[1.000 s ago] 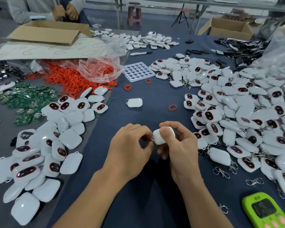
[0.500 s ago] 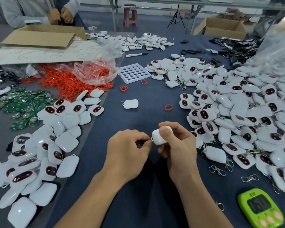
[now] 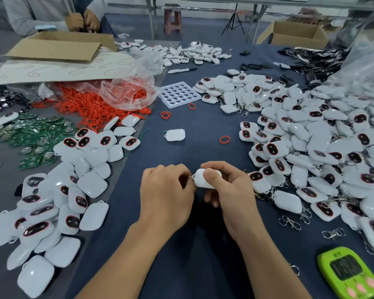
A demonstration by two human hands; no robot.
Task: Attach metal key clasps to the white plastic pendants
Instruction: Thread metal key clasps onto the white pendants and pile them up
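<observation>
Both hands barely shift: right hand grips the pendant, left hand pinches the clasp beside it; keep the pendant steady.

bright even overhead light, soft shadows, glossy highlights on white plastic, wide-angle edge warping, slightly soft detail

Left hand and right hand meet mid-surface, pendant and clasp between them. Left pile, right pile flank. Loose clasps before right pile. Timer near right. Tray behind centre; boards far left, box behind.
</observation>
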